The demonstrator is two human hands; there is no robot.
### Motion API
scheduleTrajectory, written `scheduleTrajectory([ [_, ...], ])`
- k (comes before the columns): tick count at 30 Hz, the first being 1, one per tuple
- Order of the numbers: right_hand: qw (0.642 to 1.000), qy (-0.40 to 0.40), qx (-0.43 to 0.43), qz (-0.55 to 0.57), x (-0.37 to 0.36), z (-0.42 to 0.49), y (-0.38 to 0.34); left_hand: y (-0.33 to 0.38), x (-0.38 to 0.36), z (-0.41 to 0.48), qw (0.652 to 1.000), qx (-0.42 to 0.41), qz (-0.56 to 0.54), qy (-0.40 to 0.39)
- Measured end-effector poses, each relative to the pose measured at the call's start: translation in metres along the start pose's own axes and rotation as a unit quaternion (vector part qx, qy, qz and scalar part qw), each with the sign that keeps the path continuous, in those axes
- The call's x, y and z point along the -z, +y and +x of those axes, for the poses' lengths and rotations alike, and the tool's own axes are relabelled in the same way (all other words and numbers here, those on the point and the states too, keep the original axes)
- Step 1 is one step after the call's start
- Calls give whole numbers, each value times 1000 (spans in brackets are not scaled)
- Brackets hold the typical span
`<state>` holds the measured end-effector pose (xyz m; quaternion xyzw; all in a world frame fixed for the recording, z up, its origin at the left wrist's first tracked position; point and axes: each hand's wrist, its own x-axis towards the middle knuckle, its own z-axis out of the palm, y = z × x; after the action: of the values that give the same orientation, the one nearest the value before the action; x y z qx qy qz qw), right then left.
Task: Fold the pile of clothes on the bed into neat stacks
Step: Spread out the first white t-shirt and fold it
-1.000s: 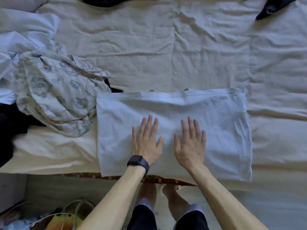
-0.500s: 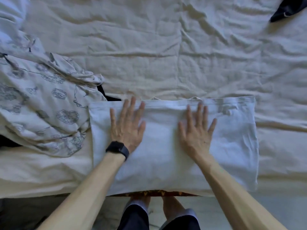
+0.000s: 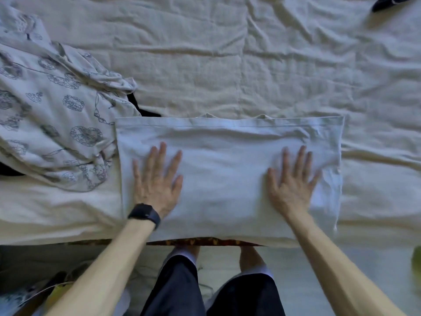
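Observation:
A white garment (image 3: 227,179), folded into a wide rectangle, lies flat at the near edge of the bed (image 3: 227,65). My left hand (image 3: 157,179), with a black watch on its wrist, presses flat on the garment's left part, fingers spread. My right hand (image 3: 292,181) presses flat on its right part, fingers spread too. A crumpled pale garment with a grey printed pattern (image 3: 57,115) lies heaped to the left, touching the folded one's left edge.
A black piece of clothing (image 3: 145,110) peeks out from under the patterned heap. Another dark garment (image 3: 387,2) lies at the far right corner. The cream sheet is wrinkled. My legs and feet (image 3: 216,281) stand against the bed's edge; cables and bags (image 3: 45,293) lie on the floor at left.
Both hands have slid apart across the white garment, the left toward its left edge and the right toward its right edge, smoothing it. The cloth has stayed in place.

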<state>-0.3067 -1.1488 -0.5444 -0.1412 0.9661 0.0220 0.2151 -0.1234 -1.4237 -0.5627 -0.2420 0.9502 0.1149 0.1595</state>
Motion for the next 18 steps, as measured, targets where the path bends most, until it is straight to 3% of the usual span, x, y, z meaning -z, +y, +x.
scheduleTrajectory([
  [2, 992, -4, 128, -24, -20, -32, -9, 52, -16, -18, 998, -49, -19, -30],
  [4, 984, 9, 174, -37, -35, -49, 8, 96, -32, -35, 993, -106, -15, -44],
  [11, 993, -9, 104, -49, -22, -26, 168, 218, -71, -88, 974, -203, 17, -100],
  [18, 994, -20, 97, -39, -3, -9, 255, 373, -92, -101, 985, -126, 27, -118],
])
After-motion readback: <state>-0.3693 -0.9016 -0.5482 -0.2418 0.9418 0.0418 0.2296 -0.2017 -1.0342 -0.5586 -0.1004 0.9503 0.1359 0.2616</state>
